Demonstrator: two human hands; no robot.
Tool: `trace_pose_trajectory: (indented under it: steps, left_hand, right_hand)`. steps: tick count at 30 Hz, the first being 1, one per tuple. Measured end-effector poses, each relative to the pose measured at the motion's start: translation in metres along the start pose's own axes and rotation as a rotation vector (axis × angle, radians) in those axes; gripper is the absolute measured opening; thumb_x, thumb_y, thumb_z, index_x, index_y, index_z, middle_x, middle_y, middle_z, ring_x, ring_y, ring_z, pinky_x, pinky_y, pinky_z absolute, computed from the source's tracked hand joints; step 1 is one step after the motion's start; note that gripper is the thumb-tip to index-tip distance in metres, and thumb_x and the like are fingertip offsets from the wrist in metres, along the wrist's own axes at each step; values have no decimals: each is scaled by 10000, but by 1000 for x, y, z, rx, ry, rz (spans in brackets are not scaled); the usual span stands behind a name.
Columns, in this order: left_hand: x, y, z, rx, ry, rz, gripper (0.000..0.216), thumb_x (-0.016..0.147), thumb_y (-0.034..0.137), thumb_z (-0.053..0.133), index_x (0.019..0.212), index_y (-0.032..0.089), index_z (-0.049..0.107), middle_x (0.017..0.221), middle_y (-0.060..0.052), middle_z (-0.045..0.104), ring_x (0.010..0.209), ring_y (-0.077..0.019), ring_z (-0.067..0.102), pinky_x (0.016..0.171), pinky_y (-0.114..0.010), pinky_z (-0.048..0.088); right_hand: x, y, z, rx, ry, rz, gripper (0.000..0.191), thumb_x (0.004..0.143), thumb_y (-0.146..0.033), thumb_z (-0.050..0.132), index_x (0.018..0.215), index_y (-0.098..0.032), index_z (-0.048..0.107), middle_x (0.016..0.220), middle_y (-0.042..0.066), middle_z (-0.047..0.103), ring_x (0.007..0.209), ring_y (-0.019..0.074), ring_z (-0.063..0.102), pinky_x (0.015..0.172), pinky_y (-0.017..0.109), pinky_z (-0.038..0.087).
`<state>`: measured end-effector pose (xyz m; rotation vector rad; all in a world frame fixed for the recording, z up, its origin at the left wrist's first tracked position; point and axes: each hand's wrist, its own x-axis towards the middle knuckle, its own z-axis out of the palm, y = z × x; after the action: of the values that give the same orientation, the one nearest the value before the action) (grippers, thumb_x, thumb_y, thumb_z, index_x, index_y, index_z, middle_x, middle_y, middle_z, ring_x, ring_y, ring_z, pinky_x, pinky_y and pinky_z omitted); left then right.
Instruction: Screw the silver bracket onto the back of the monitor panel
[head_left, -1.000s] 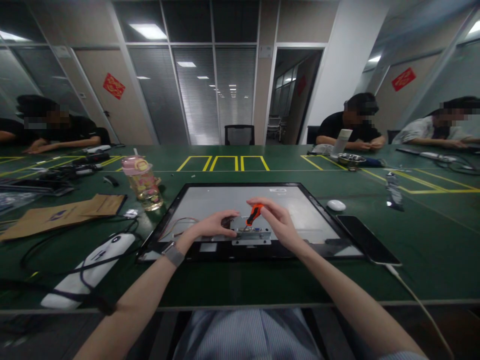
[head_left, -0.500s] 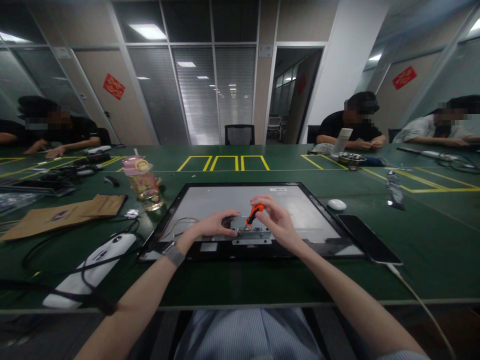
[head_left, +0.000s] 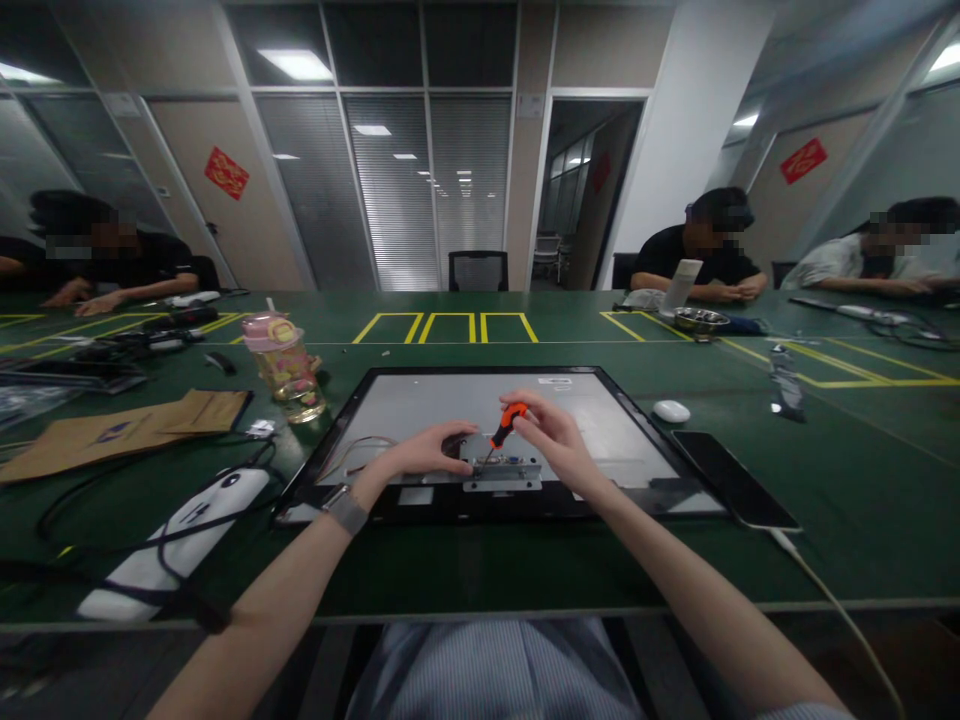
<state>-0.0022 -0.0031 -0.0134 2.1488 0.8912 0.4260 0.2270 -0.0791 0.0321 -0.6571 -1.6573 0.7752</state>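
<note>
A flat panel (head_left: pixel 420 400) with a black frame lies back-up on the table in front of me. Along its near edge sits a small metal bracket (head_left: pixel 502 482) with connectors on it. My right hand (head_left: pixel 559 440) grips an orange-and-black screwdriver (head_left: pixel 508 425), its fingers round the handle. The shaft slants down to the left end of the bracket. My left hand (head_left: pixel 427 450) steadies that end, thumb against it and fingers curved over a dark part I cannot make out. The screwdriver's tip is too small to see clearly.
Left of the panel are a pink-lidded bottle (head_left: pixel 281 365), a brown paper bag (head_left: pixel 127 430) and a white power strip (head_left: pixel 176 545) with black cables. A white case (head_left: pixel 671 411) and a cabled phone (head_left: pixel 735 480) lie to the right. Several people sit across the green table (head_left: pixel 450 570).
The whole view has shifted very slightly. Both hands stay at the bracket, and the screwdriver keeps nearly the same tilt.
</note>
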Motion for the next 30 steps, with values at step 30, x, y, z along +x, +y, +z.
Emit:
trace_pose_trajectory:
  steps: [30]
  left_hand:
    - [0, 2, 0, 62, -12, 12, 717, 671, 473, 715, 1300, 244, 460, 1428, -52, 399, 1323, -237, 353, 1124, -370, 237]
  right_hand:
    - [-1, 14, -1, -15, 67, 7, 433, 868, -264, 524, 1297, -285, 471, 1155, 74, 601, 1001, 190, 627, 931, 411, 494]
